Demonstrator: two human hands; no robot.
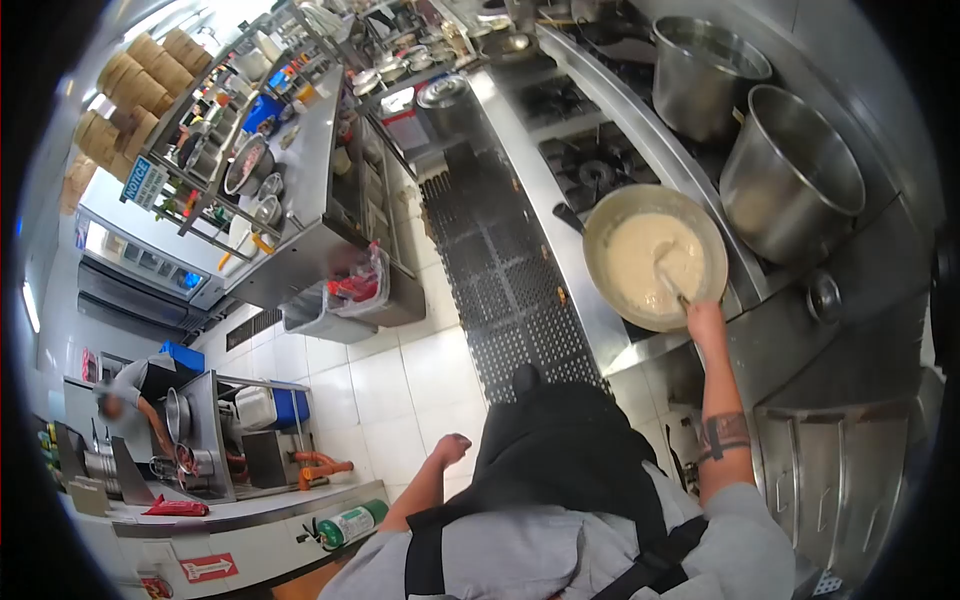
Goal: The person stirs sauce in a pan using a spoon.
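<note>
On the stove sits a wide pan (600,240) with a dark handle pointing left. A thick, cream-coloured mixture (640,250) fills much of it. At the pan's near right rim, my right hand (705,320) is closed around a metal-handled utensil (676,292). That tool's head is partly sunk in the mixture, so I cannot tell its exact kind. My left hand (455,448) hangs by my left side over the tiled floor, fingers curled in, with nothing visible in it.
Two tall steel pots (790,185) stand behind the pan. A bare burner (597,175) lies beyond it. Black perforated matting (500,260) covers the floor along the stove. Left are a steel prep counter (300,200), grey bins (375,300), and another person (130,400) by a sink.
</note>
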